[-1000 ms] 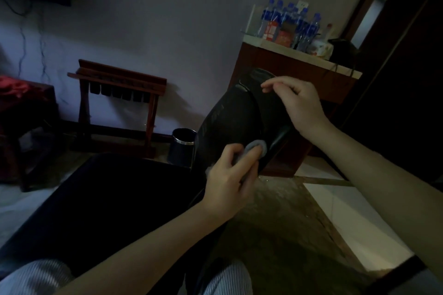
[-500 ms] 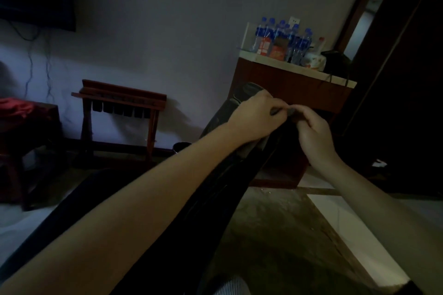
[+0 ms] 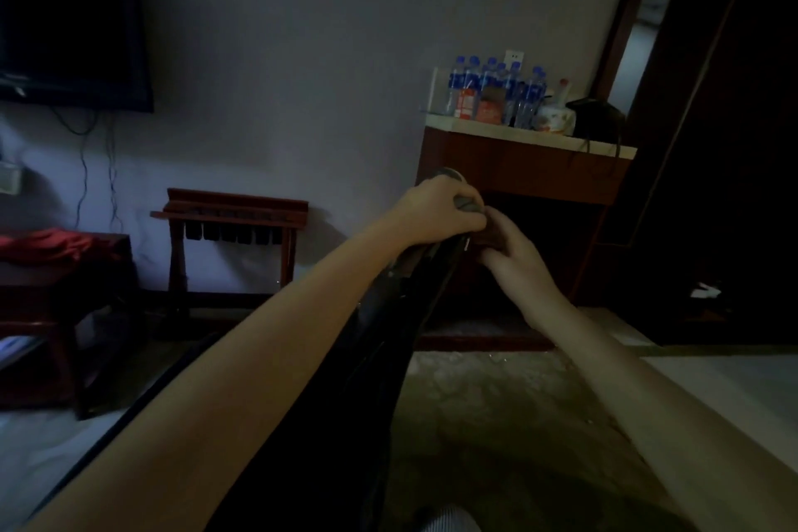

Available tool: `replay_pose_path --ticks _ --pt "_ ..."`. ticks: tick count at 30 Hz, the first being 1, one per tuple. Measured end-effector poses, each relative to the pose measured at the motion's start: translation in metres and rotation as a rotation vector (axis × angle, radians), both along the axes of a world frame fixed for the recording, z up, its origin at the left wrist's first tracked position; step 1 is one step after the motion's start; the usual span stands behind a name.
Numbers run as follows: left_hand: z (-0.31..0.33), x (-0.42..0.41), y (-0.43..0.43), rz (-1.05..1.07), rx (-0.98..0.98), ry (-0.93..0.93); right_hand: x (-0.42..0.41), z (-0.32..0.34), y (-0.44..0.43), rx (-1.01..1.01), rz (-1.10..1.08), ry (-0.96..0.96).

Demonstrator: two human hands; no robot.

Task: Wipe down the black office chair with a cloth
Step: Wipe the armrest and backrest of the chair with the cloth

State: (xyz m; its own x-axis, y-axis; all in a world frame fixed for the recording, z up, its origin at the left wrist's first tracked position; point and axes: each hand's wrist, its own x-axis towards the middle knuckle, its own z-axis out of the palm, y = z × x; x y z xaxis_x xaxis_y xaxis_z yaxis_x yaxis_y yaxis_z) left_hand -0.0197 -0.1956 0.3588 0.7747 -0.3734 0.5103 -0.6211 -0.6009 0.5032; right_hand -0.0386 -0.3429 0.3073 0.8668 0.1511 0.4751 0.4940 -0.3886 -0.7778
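Sliding up from the middle of the backrest, the left hand now grips the grey cloth on the top edge of the black chair. The right hand has dropped beside it, fingers curled, on what I cannot tell. Wiping seems to have reached the crest. Bottles on the tabletop carry blue labels, unreadable.

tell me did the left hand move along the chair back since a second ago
Yes. The left hand, gripping the cloth, has gone up the chair back from partway down to its top, beside the right hand.
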Motion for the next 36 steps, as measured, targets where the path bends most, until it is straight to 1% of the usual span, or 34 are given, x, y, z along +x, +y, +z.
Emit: replay_pose_path --ticks 3,7,9,11,12,14,16,18,21,24,26,27,29,31,32,33,34,36 --pt "0.002 -0.022 0.019 -0.055 -0.026 0.041 -0.012 -0.002 0.006 0.011 0.035 -0.048" --pt "0.006 -0.056 0.052 -0.113 0.009 0.103 -0.034 -0.002 0.022 -0.031 0.109 -0.165" --pt "0.009 -0.076 0.071 -0.097 0.044 0.089 -0.045 -0.004 0.035 -0.079 0.158 -0.236" --pt "0.011 -0.097 0.092 -0.05 0.124 0.031 -0.057 -0.006 0.049 -0.109 0.213 -0.289" --pt "0.012 -0.107 0.103 0.001 0.176 -0.024 -0.063 -0.008 0.057 -0.12 0.243 -0.315" --pt "0.011 -0.126 0.126 0.181 0.26 -0.18 -0.072 -0.016 0.072 -0.184 0.309 -0.343" --pt "0.008 -0.146 0.146 0.401 0.286 -0.346 -0.08 -0.027 0.091 -0.341 0.375 -0.356" --pt "0.003 -0.163 0.157 0.585 0.287 -0.466 -0.087 -0.034 0.113 -0.475 0.416 -0.362" --pt "-0.006 -0.18 0.167 0.777 0.307 -0.606 -0.097 -0.034 0.146 -0.478 0.461 -0.383" --pt "-0.016 -0.191 0.167 0.859 0.247 -0.64 -0.102 -0.026 0.176 -0.501 0.531 -0.424" --pt "-0.023 -0.191 0.164 0.913 0.182 -0.568 -0.109 -0.016 0.191 -0.466 0.643 -0.448" --pt "-0.026 -0.189 0.164 0.954 0.145 -0.508 -0.112 -0.009 0.196 -0.434 0.648 -0.482" --pt "-0.029 -0.183 0.174 1.032 0.11 -0.415 -0.11 0.004 0.198 -0.354 0.48 -0.615" --pt "-0.028 -0.181 0.191 1.062 0.079 -0.386 -0.103 0.019 0.189 -0.291 0.215 -0.762" --pt "-0.028 -0.181 0.2 1.07 0.061 -0.377 -0.099 0.026 0.182 -0.306 0.103 -0.787" --pt "-0.028 -0.181 0.209 1.078 0.045 -0.366 -0.097 0.034 0.173 -0.366 0.021 -0.766" --pt "-0.028 -0.181 0.217 1.087 0.033 -0.352 -0.096 0.042 0.165 -0.475 -0.039 -0.715" --pt "-0.026 -0.181 0.232 1.094 0.013 -0.31 -0.092 0.056 0.153 -0.742 -0.136 -0.613"
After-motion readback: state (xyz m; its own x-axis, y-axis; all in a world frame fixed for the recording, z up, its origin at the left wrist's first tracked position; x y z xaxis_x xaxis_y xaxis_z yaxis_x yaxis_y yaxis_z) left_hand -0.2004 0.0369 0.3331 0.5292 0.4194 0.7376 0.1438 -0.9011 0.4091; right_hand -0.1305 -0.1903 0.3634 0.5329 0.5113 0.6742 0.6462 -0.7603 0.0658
